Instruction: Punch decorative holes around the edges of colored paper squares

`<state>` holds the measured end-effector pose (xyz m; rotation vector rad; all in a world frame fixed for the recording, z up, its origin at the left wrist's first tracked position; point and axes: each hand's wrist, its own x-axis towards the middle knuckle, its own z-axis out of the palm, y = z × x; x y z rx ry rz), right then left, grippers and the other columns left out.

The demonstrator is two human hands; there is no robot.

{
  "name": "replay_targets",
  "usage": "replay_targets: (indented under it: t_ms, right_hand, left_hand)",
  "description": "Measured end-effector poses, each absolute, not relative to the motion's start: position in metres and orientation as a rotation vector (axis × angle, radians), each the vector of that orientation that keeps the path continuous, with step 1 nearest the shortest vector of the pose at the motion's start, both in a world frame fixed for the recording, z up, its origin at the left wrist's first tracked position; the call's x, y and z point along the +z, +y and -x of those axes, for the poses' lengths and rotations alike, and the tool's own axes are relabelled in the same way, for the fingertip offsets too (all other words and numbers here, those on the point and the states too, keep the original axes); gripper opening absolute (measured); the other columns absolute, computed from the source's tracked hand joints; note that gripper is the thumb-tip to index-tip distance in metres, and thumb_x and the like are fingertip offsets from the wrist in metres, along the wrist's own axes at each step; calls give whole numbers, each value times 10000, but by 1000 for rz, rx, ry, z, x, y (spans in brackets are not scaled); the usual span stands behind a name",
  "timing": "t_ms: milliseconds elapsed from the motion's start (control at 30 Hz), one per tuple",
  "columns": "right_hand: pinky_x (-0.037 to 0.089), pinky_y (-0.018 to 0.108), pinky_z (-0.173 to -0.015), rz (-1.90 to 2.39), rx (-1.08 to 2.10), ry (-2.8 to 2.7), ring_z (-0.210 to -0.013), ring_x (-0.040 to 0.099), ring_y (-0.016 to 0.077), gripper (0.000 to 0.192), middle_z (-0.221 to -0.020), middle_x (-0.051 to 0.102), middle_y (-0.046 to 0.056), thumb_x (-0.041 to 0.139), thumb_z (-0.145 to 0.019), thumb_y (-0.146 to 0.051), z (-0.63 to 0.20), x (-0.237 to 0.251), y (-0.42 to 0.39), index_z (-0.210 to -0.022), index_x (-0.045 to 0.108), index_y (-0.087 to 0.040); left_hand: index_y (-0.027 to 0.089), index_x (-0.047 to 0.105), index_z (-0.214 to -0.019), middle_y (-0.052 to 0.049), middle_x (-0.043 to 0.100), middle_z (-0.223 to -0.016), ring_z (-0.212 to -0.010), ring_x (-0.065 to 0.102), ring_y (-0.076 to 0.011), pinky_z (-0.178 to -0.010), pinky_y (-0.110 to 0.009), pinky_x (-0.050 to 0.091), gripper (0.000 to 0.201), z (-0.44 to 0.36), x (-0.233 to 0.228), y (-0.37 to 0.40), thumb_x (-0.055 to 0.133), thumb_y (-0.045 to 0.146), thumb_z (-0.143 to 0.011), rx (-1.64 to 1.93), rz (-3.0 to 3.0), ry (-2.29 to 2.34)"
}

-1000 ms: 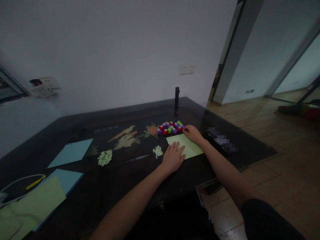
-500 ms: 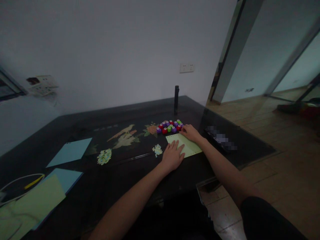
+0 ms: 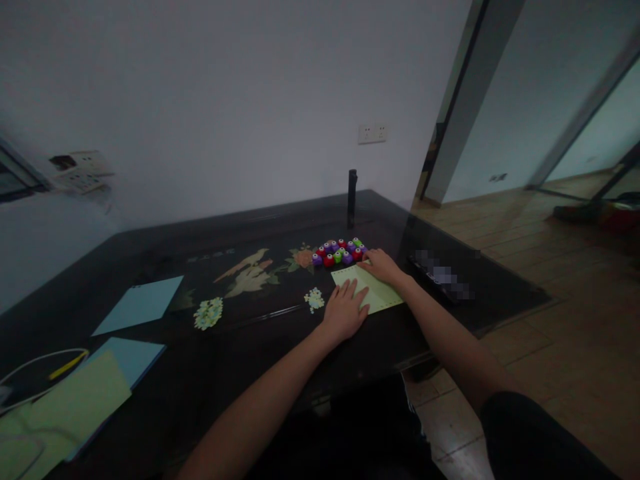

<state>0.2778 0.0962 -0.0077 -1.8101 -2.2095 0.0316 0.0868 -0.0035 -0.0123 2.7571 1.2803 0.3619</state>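
A pale yellow-green sheet of paper (image 3: 377, 297) lies on the dark table, with rows of small marks or holes along its edges. My left hand (image 3: 346, 311) rests flat on its near left part, fingers spread. At the sheet's far right side is my right hand (image 3: 384, 265), fingers stretched left and thumb apart, nothing seen held. Its fingertips come close to a cluster of small red, purple and green pieces with white round tops (image 3: 338, 253), which look like craft punches; whether they touch cannot be made out. A small heap of paper bits (image 3: 315, 300) lies left of my left hand.
A larger heap of paper bits (image 3: 209, 313), a blue sheet (image 3: 143, 303) and stacked yellow-green paper (image 3: 85, 400) are on the left. A black upright object (image 3: 352, 199) stands at the back. A dark, partly blurred long item (image 3: 440, 280) lies right of my right arm.
The view has shifted very slightly. Both hands, the sheet and the coloured pieces stay as they were.
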Motion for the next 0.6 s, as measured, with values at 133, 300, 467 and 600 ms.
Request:
replay_targets:
  t_ms: [133, 300, 467, 600]
  right_hand:
    - [378, 345, -828, 1809, 29, -2210, -960, 513, 263, 324, -990, 619, 143, 471, -877, -427, -278, -9, 96, -931, 620, -145]
    - [378, 340, -835, 1784, 24, -2173, -954, 516, 254, 325, -991, 601, 145, 476, -873, -425, -278, -11, 95, -929, 632, -146]
    - [381, 312, -798, 1674, 82, -2113, -882, 534, 218, 247, -922, 606, 113, 534, -841, -375, -281, -13, 96, -880, 608, -142]
    - [382, 287, -724, 1590, 145, -2048, -790, 538, 188, 179, -850, 612, 73, 569, -801, -323, -282, -14, 98, -843, 578, -149]
  left_hand:
    - [255, 376, -1368, -85, 341, -1466, -1361, 277, -232, -1105, -422, 231, 472, -87, -13, -3, 317, 412, -926, 376, -2766, 1277]
    - [252, 381, -1367, -84, 341, -1466, -1360, 279, -231, -1105, -420, 231, 472, -87, -12, -4, 329, 404, -923, 371, -2759, 1282]
    - [253, 382, -1368, -85, 337, -1469, -1362, 274, -233, -1105, -418, 229, 475, -86, -12, -4, 323, 408, -924, 373, -2756, 1274]
    - [258, 380, -1368, -77, 336, -1470, -1363, 272, -228, -1105, -419, 228, 476, -86, -13, -4, 320, 417, -924, 366, -2757, 1279]
